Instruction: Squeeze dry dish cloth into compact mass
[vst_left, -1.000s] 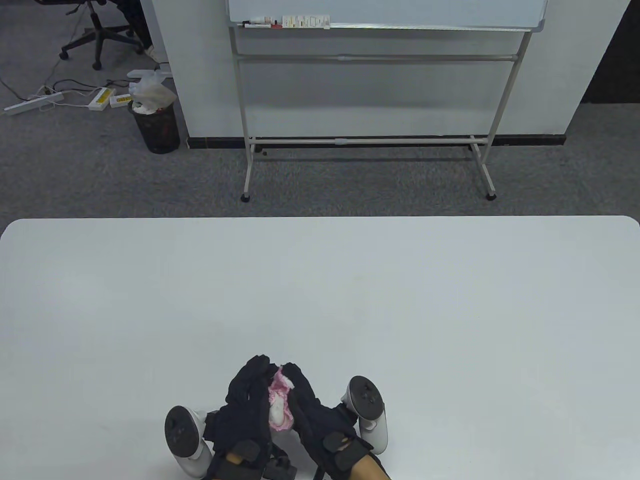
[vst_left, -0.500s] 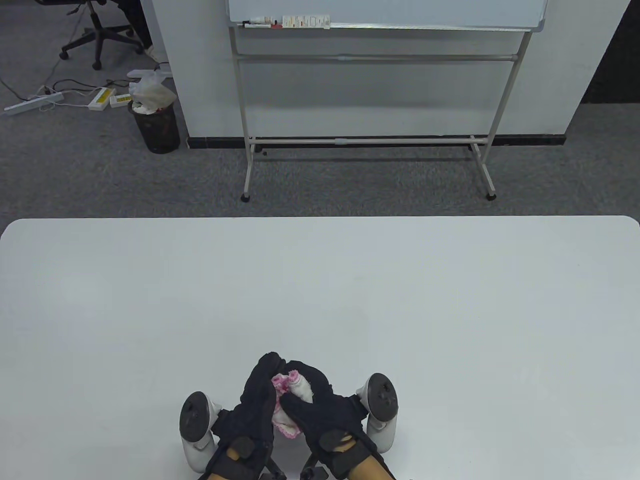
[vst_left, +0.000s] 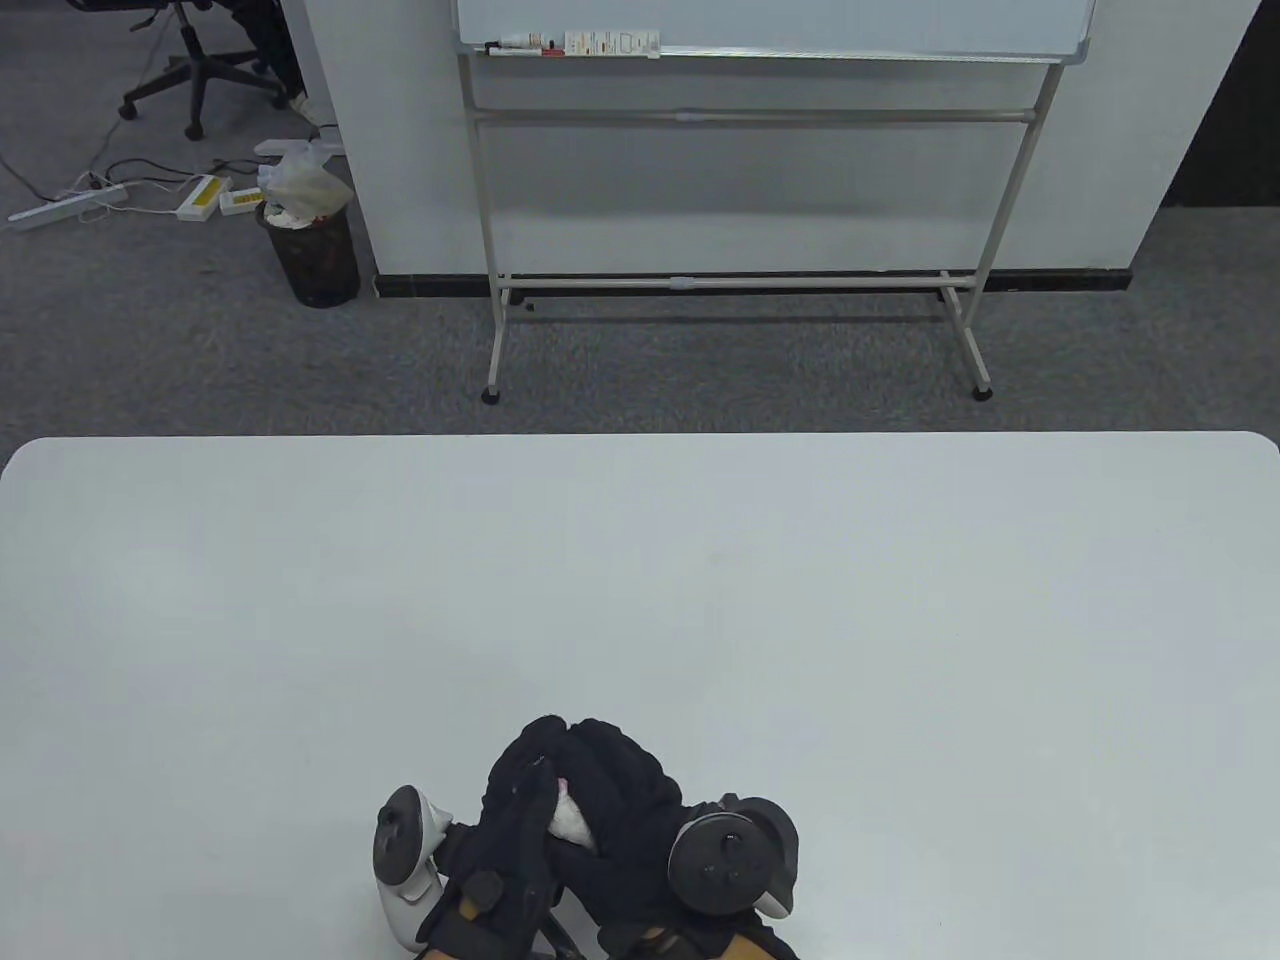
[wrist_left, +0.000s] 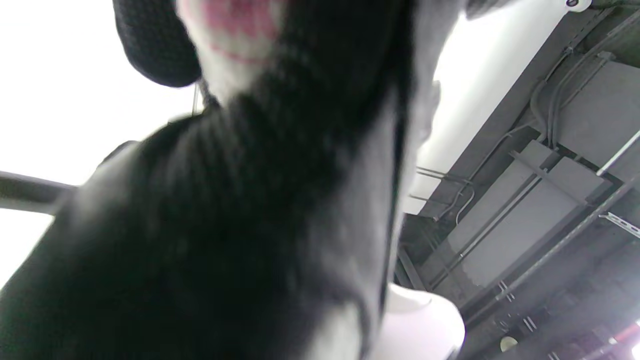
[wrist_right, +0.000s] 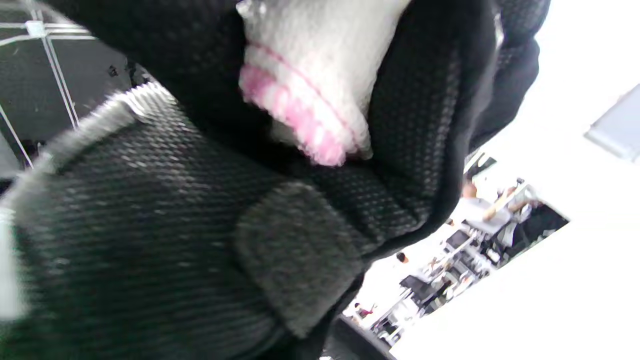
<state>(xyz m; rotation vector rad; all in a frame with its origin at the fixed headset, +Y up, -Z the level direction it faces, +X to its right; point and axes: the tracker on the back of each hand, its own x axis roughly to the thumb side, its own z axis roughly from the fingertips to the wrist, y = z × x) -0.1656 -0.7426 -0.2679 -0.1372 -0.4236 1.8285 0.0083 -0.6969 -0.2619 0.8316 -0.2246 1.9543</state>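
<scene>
where the white tabletop meets its near edge, both gloved hands are pressed together around one bundle. beyond the tabletop, on grey carpet, a whiteboard stand faces a black waste bin. the left hand lies on the bundle's left side, fingers curled over its top. the right hand covers the bundle from the right, fingers wrapped close and meeting those of the left, its tracker turned face up. the dish cloth, white with pink trim, sits compressed between the two palms, only a small patch showing. right wrist view: a cloth fold bulges between the gloved fingers.
</scene>
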